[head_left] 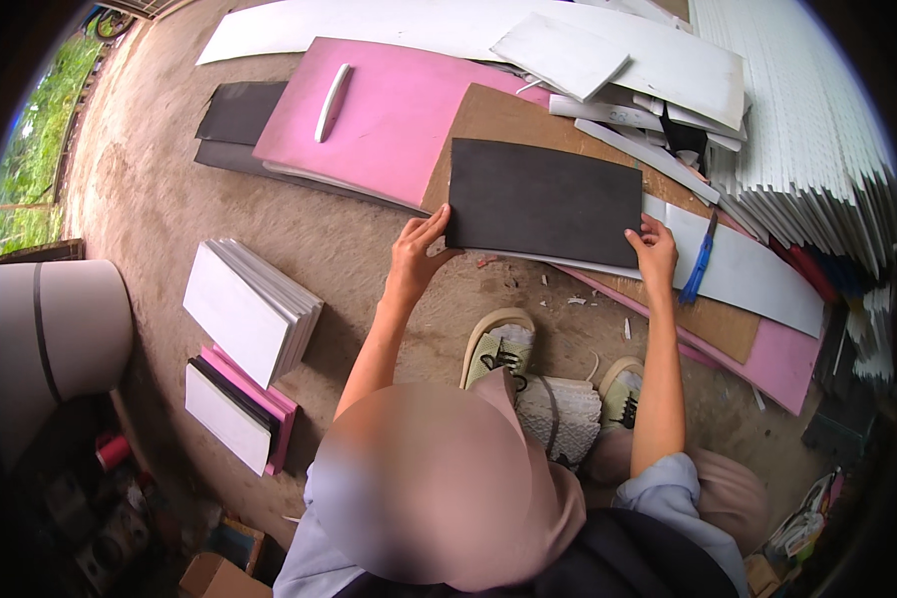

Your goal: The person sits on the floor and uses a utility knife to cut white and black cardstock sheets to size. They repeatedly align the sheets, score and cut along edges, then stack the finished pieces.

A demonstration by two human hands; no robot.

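Between slightly parted fingers (435, 223), black sheet (546, 202)

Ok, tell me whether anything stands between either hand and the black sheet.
Nothing visible does: the left hand touches the black sheet at its left edge, the right hand at its right edge. The blue-handled tool lies right of the right hand, not between.

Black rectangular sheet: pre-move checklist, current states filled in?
1. Left hand at the black rectangular sheet's lower left corner: ok.
2. Right hand at its lower right corner: ok.
3. Only one layer held: cannot tell; a pale edge shows below the black.
4. Blue-handled scissors apart from the right hand: ok, lying to its right.
5. Floor free of white scraps: not ok.
6. Stack of white panels apart from the left hand: ok.
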